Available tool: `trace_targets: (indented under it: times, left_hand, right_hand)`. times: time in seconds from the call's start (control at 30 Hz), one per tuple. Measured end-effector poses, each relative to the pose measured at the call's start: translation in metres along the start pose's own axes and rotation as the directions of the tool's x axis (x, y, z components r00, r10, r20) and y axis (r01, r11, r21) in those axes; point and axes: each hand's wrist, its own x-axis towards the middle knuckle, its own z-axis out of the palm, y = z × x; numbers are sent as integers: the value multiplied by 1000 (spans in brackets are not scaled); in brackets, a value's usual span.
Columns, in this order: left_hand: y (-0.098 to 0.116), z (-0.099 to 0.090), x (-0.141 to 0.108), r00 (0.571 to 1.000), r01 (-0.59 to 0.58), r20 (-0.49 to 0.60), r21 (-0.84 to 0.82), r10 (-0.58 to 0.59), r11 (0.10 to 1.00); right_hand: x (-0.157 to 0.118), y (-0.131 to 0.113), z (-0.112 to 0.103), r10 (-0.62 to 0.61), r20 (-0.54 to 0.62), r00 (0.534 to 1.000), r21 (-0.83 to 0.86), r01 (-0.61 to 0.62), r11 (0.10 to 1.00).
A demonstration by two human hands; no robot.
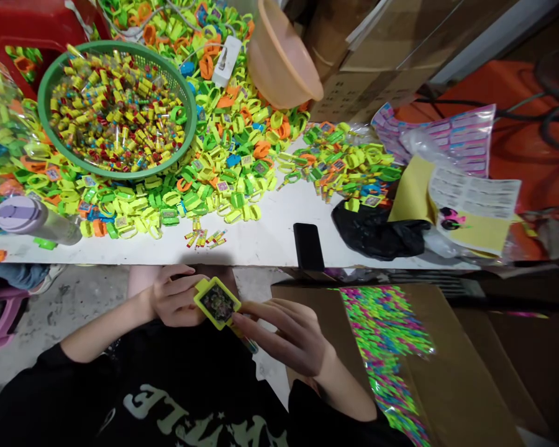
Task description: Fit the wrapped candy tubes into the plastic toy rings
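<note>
A yellow toy watch (pixel 217 302) with a dark, patterned square face is held in front of my lap, just below the table edge. My left hand (pixel 177 297) is closed on its left side, fingers curled. On the other side, my right hand (pixel 286 332) pinches the watch by its right edge with thumb and fingers. A small tube with coloured contents (pixel 250 345) pokes out under the right fingers; most of it is hidden. On the table beyond my hands lies a little group of candy tubes (pixel 205 238).
A green basket (pixel 190 118) full of small yellow-capped tubes stands among heaped toy watches (pixel 233 180). Around it are a lilac-lidded bottle (pixel 37 218), a peach basin (pixel 284 56), a phone (pixel 309 246) and a black bag (pixel 377 233). A carton (pixel 451 372) with bright bagged pieces sits at right.
</note>
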Motion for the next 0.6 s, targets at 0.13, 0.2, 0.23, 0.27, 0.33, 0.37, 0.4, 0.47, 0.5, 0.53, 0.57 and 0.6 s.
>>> trace_targets:
  times: [0.13, 0.2, 0.23, 0.27, 0.33, 0.37, 0.4, 0.47, 0.5, 0.53, 0.57, 0.6]
  left_hand:
    - [1, -7, 13, 926, -341, -101, 188, 363, 921]
    - [4, -12, 21, 867, -424, -148, 285, 476, 860]
    - [5, -13, 26, 833, -456, -184, 308, 522, 835]
    - [6, -15, 30, 804, -474, -224, 319, 551, 821]
    - [7, -17, 37, 775, -483, -269, 331, 571, 811]
    - [7, -19, 39, 769, -487, -273, 335, 578, 806]
    - [7, -20, 42, 766, -497, -261, 339, 587, 799]
    - [6, -23, 44, 765, -521, -217, 346, 607, 780]
    - [6, -24, 45, 763, -531, -203, 346, 614, 774]
    - [5, -24, 44, 762, -536, -196, 346, 618, 770]
    - [5, -24, 43, 761, -538, -192, 347, 620, 768]
    - [5, -23, 41, 755, -540, -199, 352, 625, 764]
  right_hand:
    - [-1, -4, -3, -6, 1, 1000, -34, 6, 999]
    - [-2, -6, -3, -8, 12, 1000, -48, 9, 999]
    - [-3, -6, -3, -4, 15, 1000, -53, 5, 999]
    - [-3, -7, -3, -3, 14, 1000, -55, 3, 999]
    - [-3, -7, -2, -13, -6, 1000, -53, 12, 999]
    - [-2, -7, -2, -21, -18, 1000, -54, 20, 998]
    - [-2, -7, -2, -30, -28, 999, -58, 29, 998]
    - [-2, -6, -2, -47, -33, 998, -62, 45, 997]
    - [-2, -6, -3, -50, -29, 998, -60, 48, 997]
    - [-2, -6, -3, -49, -20, 999, -56, 47, 997]
    - [-2, -6, -3, -45, -13, 999, -51, 44, 998]
    - [-3, -7, -4, -39, -6, 999, -49, 39, 998]
